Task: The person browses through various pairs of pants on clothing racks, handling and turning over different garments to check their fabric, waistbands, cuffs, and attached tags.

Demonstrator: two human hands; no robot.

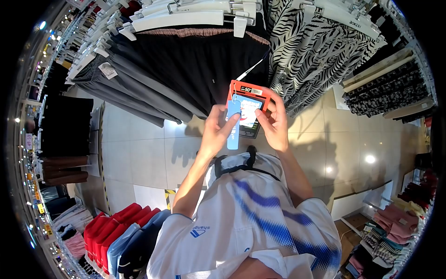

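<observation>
My left hand grips the left side of a set of garment hang tags, its thumb lying on a narrow blue tag. From the right, my right hand pinches a larger red and black tag with "50+" printed near its top. A white label covers part of the tags' middle. A thin string ties them up to the black trousers, which hang from a white clip hanger in front of me.
Grey trousers hang to the left, and zebra-patterned trousers to the right. Folded red garments lie at lower left. Stacked clothes fill a shelf at lower right. Tiled floor lies beneath me.
</observation>
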